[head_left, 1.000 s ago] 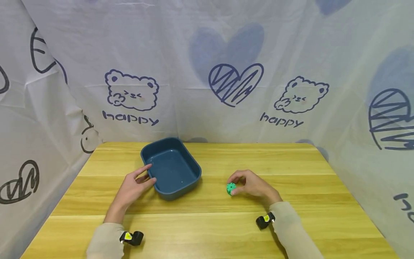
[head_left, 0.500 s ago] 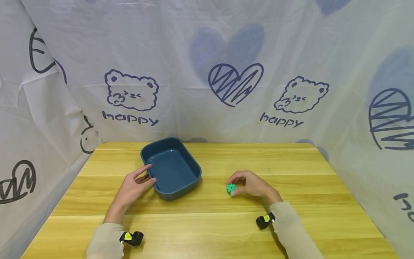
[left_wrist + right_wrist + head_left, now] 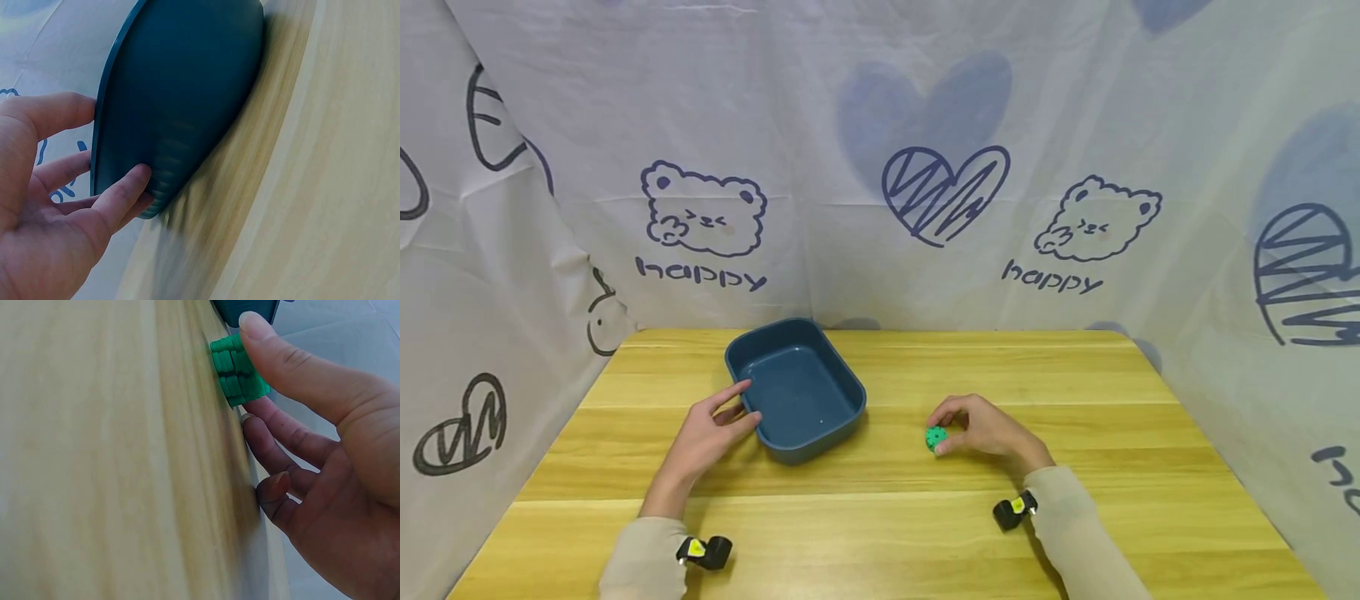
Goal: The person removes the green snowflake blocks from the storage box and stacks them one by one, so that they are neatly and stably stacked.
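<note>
A dark blue rectangular bin [image 3: 797, 392] with rounded corners stands at a slant on the left half of the table. My left hand [image 3: 711, 433] grips its near left wall, with some fingers over the rim and others on the outside, as the bin's outer side [image 3: 181, 81] shows in the left wrist view. To the right of the bin, my right hand [image 3: 985, 425] pinches a small stack of green notched discs [image 3: 936, 437] between thumb and fingers. Several layers of these green discs [image 3: 234, 372] show in the right wrist view, at the tabletop.
A wood-grain table [image 3: 880, 542] lies under both hands. White cloth [image 3: 850, 275] printed with bears and hearts hangs behind it and at both sides. Small black cameras, a left one [image 3: 704, 552] and a right one [image 3: 1015, 511], sit at the wrists.
</note>
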A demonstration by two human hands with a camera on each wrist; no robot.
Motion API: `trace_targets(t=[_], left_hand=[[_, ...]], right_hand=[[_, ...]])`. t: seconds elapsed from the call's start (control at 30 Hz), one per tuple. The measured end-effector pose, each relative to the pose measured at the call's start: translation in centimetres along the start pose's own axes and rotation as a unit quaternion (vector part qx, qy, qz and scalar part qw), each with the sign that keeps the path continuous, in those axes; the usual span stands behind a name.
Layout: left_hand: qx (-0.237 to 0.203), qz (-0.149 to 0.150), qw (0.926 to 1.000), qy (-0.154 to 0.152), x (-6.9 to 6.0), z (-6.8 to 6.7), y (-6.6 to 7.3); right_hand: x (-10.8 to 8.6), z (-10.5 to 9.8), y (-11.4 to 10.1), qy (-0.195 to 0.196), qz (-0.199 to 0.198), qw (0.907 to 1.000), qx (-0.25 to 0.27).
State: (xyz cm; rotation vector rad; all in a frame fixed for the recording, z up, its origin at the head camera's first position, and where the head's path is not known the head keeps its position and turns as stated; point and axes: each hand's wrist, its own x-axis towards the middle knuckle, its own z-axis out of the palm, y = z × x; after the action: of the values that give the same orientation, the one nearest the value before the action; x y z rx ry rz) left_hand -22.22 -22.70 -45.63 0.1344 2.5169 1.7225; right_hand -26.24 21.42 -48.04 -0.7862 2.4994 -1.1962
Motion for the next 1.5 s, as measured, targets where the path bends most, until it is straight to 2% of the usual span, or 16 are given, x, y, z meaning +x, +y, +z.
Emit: trace_targets(t=[0.3,0.97,1.5], left_hand=[[-0.004,0.002,1.0,-0.002,0.01,-0.01,-0.18],[0.004,0.006,1.0,-0.002,0.1,-0.01,-0.26],[-0.006,0.005,1.0,-0.004,0.18,-0.07,-0.35]], right_hand=[[0.16,0.17,0.1,0.009,0.005,0.9997,-0.023],[-0.05,0.08,0.01,0.016,0.011,0.9996,-0.019],[-0.06,0.08,0.08,0.019,0.017,0.9995,-0.016]])
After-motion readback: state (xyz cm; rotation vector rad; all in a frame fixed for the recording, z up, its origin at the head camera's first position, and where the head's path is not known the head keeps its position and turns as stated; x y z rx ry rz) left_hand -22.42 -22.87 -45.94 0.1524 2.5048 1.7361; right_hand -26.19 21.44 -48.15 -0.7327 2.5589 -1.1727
